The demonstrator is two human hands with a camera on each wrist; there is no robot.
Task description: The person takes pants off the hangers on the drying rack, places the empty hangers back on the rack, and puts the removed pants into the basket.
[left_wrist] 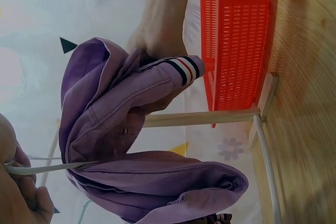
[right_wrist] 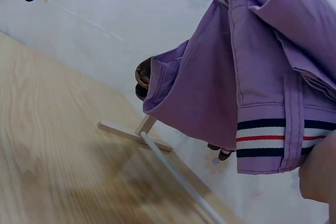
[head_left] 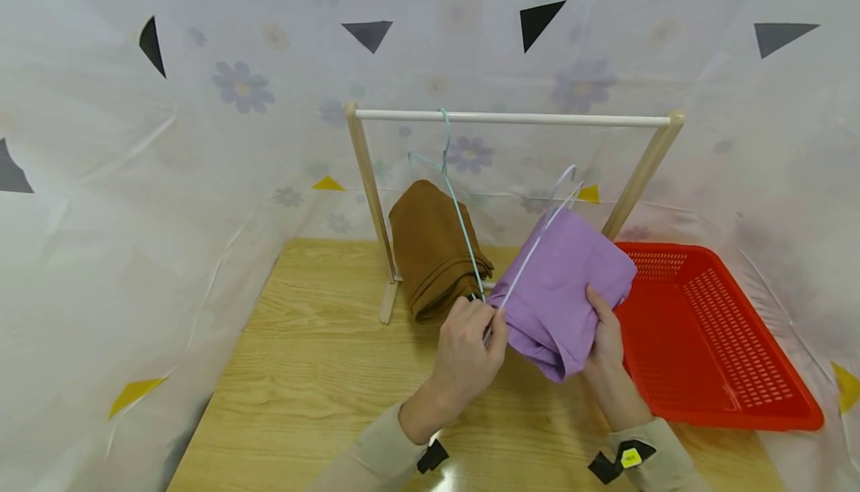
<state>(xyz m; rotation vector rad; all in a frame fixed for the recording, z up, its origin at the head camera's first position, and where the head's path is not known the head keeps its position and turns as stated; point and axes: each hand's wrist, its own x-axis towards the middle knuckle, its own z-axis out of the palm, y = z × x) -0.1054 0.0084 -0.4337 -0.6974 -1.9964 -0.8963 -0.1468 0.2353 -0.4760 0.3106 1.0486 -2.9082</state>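
Purple trousers (head_left: 564,283), folded over a white hanger (head_left: 534,249), are held up in front of the rack. With curled fingers my left hand (head_left: 468,339) grips the near end of that hanger. On the right side, my right hand (head_left: 607,335) holds the trousers, thumb on top and the other fingers hidden behind the cloth. A striped waistband (right_wrist: 262,139) with a belt loop shows in the right wrist view. Brown trousers (head_left: 430,246) hang to the left on a light blue hanger (head_left: 463,216), hooked on the rack's white rail (head_left: 524,118).
The rack's wooden post (head_left: 643,178) rises behind the purple trousers. A red perforated basket (head_left: 759,328) lies on the right of the wooden table (head_left: 302,372). Whitish flowered sheeting (head_left: 255,14) surrounds the table, with black and yellow triangles on it.
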